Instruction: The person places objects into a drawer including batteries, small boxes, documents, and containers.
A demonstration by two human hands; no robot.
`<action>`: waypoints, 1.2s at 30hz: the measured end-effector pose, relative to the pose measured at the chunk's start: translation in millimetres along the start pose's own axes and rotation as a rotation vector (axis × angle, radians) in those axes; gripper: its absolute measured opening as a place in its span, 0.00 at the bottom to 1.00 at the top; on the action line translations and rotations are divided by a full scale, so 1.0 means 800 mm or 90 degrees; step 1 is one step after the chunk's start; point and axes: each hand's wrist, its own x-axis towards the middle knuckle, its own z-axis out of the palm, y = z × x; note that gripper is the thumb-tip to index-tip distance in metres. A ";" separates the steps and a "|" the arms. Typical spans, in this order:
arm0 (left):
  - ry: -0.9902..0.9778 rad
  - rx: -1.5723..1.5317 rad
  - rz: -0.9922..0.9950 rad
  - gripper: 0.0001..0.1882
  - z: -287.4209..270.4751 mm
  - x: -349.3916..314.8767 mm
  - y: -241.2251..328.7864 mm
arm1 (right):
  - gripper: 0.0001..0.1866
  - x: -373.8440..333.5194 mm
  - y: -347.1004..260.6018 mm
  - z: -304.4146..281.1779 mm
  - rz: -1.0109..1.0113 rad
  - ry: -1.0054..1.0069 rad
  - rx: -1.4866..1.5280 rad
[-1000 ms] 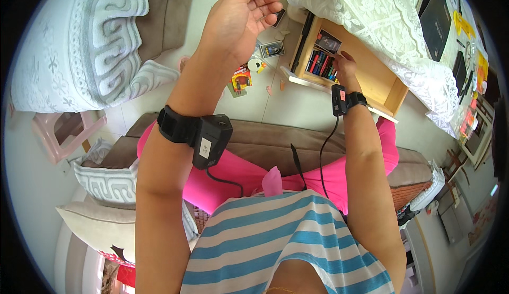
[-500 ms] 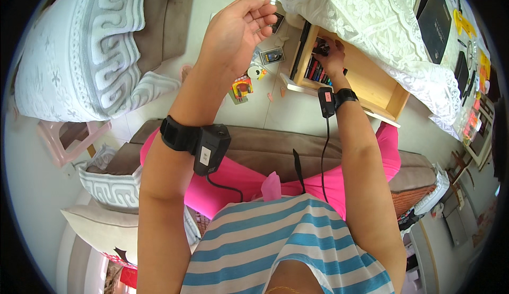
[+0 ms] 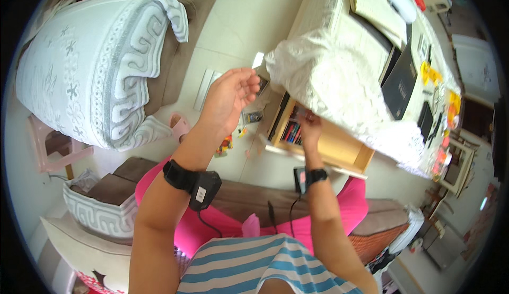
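Note:
My right hand (image 3: 310, 127) reaches into the back left part of a pulled-out wooden drawer (image 3: 339, 149). Its fingertips are blurred and partly hidden, so whatever they touch there cannot be made out. Just beside it in the drawer lie several coloured pens (image 3: 292, 132). White lace cloth (image 3: 339, 77) hangs from the table over the drawer's back edge. Further left, my left hand (image 3: 231, 96) is held up over the floor, palm turned inward, fingers loosely bent and apart, with nothing seen in it.
On the floor below my left hand lie a small boxed item (image 3: 253, 117) and a red-and-yellow package (image 3: 225, 146). A pink slipper (image 3: 179, 125) is by the covered sofa (image 3: 101, 71). An open notebook (image 3: 376, 10) and a black folder (image 3: 401, 90) rest on the table.
The view has shifted, so more of the tabletop and far floor shows. My right hand stays inside the drawer, its fingers now less visible. My left hand remains raised with fingers bent.

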 end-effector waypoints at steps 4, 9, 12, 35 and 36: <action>0.041 -0.025 -0.010 0.07 -0.004 -0.003 0.007 | 0.14 -0.026 -0.050 0.046 -0.005 -0.146 0.255; 0.058 -0.073 -0.001 0.07 -0.024 -0.009 0.013 | 0.20 0.019 -0.068 0.138 0.072 -0.258 0.205; 0.049 -0.100 -0.007 0.07 -0.030 -0.011 0.019 | 0.23 0.066 -0.036 0.184 0.149 -0.281 0.219; 0.199 -0.104 -0.092 0.06 -0.117 0.033 0.036 | 0.47 0.124 0.018 0.313 0.071 -0.098 -0.465; 0.193 -0.105 -0.092 0.06 -0.114 0.032 0.038 | 0.47 0.123 0.013 0.313 0.078 -0.103 -0.473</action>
